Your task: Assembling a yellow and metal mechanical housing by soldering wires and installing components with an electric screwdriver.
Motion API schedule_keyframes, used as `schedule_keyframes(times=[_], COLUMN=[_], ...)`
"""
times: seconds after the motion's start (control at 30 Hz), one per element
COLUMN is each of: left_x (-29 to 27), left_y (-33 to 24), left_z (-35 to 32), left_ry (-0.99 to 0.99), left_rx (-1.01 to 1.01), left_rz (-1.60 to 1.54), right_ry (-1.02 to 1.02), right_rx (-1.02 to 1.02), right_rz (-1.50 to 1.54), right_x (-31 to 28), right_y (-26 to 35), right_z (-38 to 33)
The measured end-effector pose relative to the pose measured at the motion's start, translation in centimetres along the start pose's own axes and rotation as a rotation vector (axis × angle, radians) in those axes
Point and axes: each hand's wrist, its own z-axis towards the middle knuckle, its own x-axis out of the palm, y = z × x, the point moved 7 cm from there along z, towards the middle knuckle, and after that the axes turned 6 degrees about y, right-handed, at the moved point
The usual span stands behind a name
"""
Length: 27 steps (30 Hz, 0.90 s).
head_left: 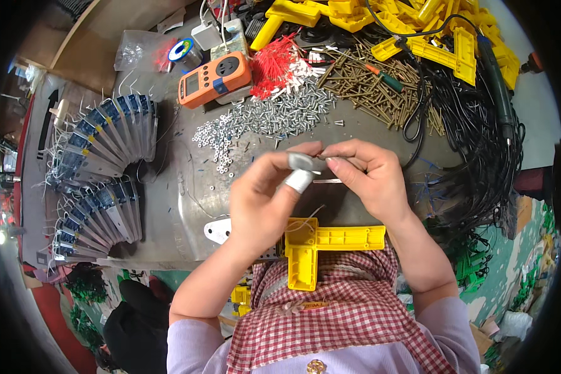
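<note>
Your left hand [265,199] and right hand [364,174] pinch a thin wire [328,181]; the yellow housing [321,246] at six o'clock waits unwired (finished boards [100,174] stack at nine).

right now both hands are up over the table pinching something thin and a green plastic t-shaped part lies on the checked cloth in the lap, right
Not quite: the plastic T-shaped part is yellow, not green. The head view shows it lying at the edge of the checked cloth, with the left hand and right hand raised over the table, pinching something thin.
</note>
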Motion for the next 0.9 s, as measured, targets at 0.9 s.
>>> schedule_keyframes(times=[0.9], left_x=[-1.1], left_y=[2.6], left_z=[-0.1], left_ry=[0.017], left_rx=[-0.13], left_rz=[0.027], right_ry=[0.094], right_rx=[-0.17], right_rz=[-0.547], right_x=[0.7], right_y=[2.0], right_z=[0.4])
